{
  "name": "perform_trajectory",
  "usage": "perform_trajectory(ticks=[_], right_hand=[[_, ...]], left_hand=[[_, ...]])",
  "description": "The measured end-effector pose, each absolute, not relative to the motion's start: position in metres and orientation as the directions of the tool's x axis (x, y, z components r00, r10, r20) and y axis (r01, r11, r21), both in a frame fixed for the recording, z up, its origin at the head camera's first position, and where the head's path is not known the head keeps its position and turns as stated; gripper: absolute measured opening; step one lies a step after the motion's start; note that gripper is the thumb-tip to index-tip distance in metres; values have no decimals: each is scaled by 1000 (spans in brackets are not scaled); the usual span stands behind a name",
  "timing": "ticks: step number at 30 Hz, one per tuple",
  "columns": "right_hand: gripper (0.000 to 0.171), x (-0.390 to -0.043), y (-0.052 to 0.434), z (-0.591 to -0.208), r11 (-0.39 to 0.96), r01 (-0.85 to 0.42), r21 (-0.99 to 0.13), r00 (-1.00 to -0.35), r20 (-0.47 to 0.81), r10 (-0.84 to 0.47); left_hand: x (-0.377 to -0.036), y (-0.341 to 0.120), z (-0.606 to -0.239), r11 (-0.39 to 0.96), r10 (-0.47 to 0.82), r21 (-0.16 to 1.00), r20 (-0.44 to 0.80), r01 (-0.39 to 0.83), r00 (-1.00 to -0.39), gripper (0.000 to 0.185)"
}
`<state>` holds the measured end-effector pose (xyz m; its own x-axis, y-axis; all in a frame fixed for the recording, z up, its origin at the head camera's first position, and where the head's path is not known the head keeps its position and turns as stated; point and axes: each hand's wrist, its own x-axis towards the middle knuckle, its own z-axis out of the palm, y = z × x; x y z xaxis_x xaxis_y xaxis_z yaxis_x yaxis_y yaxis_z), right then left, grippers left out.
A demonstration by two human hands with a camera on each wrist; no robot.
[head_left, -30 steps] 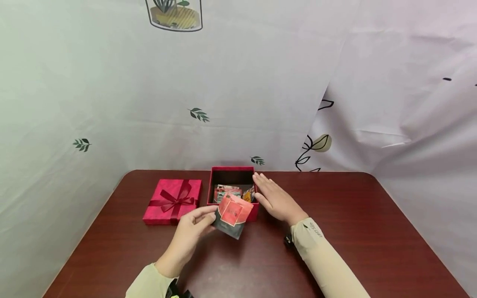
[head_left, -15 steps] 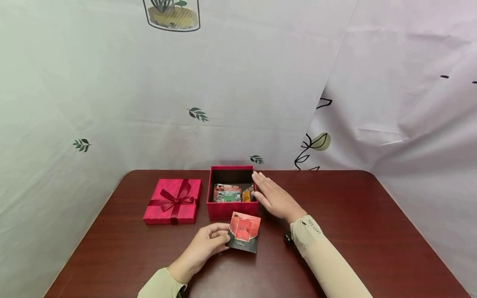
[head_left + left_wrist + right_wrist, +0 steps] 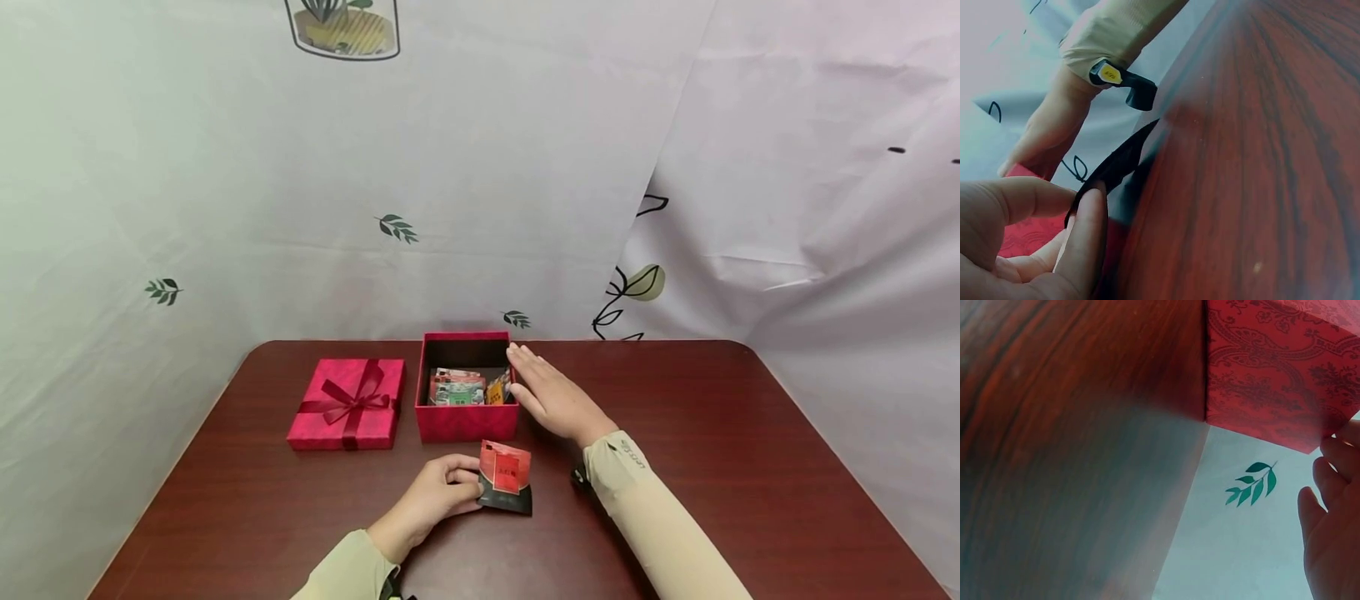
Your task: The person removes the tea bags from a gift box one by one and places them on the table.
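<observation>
My left hand [image 3: 438,502] pinches a red-and-black sachet [image 3: 506,478] by its left edge, low over the table in front of the box. In the left wrist view, thumb and fingers grip the edge of the dark sachet [image 3: 1116,162], which is seen nearly side-on. A red gift box [image 3: 465,423] stands uncovered behind it, with several sachets [image 3: 459,392] inside, some red, one green, one yellow. Straight fingers of my right hand [image 3: 557,402] lie along the box's right wall. The right wrist view shows that hand [image 3: 1338,512] at the patterned box wall [image 3: 1279,375].
To the left of the box, the red lid [image 3: 322,429] with a ribbon bow lies on the dark wooden table [image 3: 675,467]. A white printed cloth [image 3: 487,167] hangs behind the table's far edge and along both sides.
My left hand has brought the sachet away from the box front, nearer to me and rightward, and lower toward the table. The right hand stays at the box's side.
</observation>
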<state>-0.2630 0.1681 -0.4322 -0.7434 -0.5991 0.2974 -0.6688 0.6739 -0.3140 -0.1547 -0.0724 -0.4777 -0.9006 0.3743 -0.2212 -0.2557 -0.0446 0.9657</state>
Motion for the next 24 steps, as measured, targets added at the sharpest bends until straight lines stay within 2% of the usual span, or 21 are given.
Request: perform_trajectory(ticks=[5,14,24], right_hand=[[62,-264,168,-432,675,-664,-322,-748,292,-597],[62,-265,170,-433,676,-666,-315,-746,290,-599],[62,-264,170,-433,672,-658,-341,-753,289,-591]], left_hand=[[-154,-64,-478,-24,351,966,-234,-258,-907,38],[-155,-60,-475,104,337,974,-223,-199,-915,13],[-158,-56,-476,148,318,971,-228,-189,-920,5]])
